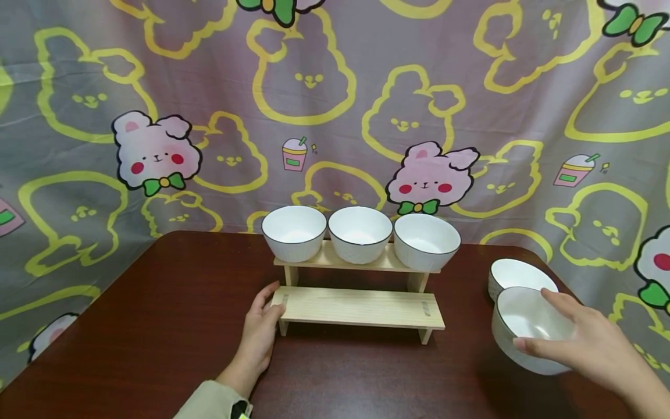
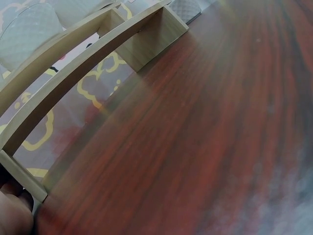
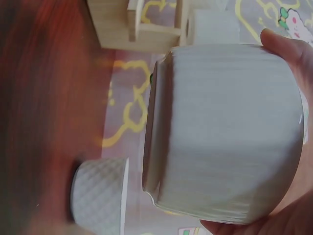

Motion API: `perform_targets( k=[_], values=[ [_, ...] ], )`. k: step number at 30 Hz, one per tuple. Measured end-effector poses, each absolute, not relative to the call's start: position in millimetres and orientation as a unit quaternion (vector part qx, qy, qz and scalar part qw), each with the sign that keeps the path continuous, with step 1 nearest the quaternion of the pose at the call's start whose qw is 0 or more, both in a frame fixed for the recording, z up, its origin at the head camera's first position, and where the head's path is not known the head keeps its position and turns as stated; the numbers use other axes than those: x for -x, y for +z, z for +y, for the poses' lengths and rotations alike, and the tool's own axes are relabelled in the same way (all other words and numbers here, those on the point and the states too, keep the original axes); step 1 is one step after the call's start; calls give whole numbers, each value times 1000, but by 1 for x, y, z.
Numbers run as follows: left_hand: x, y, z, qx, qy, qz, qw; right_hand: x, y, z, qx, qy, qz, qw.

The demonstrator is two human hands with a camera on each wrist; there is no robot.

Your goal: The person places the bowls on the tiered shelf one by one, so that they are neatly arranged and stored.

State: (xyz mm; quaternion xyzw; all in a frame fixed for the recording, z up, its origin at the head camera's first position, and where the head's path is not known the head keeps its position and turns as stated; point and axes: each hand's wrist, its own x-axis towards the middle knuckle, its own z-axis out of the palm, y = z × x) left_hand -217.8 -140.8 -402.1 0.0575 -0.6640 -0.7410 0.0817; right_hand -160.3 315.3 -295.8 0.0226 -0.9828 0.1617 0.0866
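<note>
My right hand (image 1: 588, 337) holds a white bowl (image 1: 528, 331) above the table at the right, thumb and fingers spread across its sides. In the right wrist view the ribbed side of that bowl (image 3: 230, 132) fills the middle. Behind it another white bowl (image 1: 523, 276) stands on the table; its diamond-textured side shows in the right wrist view. My left hand (image 1: 259, 329) grips the left end of a two-tier wooden rack (image 1: 356, 306). Three white bowls, left (image 1: 294, 233), middle (image 1: 360, 234) and right (image 1: 426, 241), sit in a row on its upper tier; the lower tier is bare.
The dark red-brown table (image 1: 157, 326) runs under the rack and out to both sides. A patterned curtain (image 1: 220, 157) with bear and bunny drawings hangs behind the table and along its sides.
</note>
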Motion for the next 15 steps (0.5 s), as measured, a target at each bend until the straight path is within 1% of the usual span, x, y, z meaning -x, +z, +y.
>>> perform_targets(
  k=[15],
  values=[
    [218, -402, -142, -59, -738, -667, 81, 162, -279, 287, -53, 184, -979, 77]
  ],
)
